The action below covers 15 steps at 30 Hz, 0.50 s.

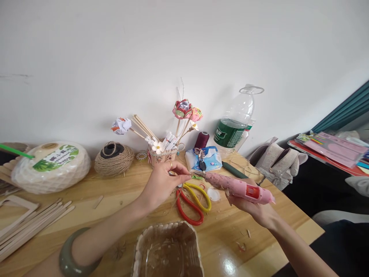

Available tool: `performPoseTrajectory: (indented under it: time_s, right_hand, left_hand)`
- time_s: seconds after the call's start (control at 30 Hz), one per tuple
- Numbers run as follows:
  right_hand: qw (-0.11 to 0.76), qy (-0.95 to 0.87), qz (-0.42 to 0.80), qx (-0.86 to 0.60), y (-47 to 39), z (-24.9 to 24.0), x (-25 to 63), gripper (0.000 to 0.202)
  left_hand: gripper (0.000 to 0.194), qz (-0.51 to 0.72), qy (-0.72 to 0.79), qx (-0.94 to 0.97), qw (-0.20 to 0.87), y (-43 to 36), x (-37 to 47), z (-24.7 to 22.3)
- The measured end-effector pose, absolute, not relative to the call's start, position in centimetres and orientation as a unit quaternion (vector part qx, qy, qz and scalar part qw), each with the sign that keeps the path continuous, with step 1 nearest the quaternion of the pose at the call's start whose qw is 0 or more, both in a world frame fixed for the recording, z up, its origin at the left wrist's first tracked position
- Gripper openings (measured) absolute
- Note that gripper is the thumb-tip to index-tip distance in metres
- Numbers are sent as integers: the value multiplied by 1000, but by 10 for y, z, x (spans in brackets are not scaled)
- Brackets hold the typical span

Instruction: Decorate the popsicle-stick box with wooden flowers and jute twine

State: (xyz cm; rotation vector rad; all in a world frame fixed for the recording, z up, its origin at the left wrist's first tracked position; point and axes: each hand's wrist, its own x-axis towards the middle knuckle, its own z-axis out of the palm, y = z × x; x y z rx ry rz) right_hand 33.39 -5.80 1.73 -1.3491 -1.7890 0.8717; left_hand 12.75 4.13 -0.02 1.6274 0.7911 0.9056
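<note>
My right hand (255, 211) is wrapped round a pink hot glue gun (227, 184), whose nozzle points left. My left hand (165, 182) is closed in a pinch right by the nozzle tip; whatever its fingertips hold is too small to make out. Just below the nozzle lie scissors (190, 215) with one red and one yellow handle. A clear plastic container (184, 227) with a pale scalloped rim stands nearer to me, cut off by the bottom edge. Behind my left hand is a decorated pot (161, 157) holding paper flowers (182, 109) and several sticks.
A twine ball (113, 163), a wrapped coconut (52, 173) with a green straw, and wooden craft sticks (37, 227) are on the left. Along the wall stand a maroon thread spool (201, 140), a blue tissue pack (213, 157) and a large bottle (233, 127).
</note>
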Motion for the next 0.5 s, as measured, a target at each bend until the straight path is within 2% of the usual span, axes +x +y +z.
performPoseTrajectory:
  time_s: [0.5]
  right_hand:
    - [368,-709,335,-500,-58,16,336,57]
  left_hand:
    - [5,376,335,666,551,40,125,3]
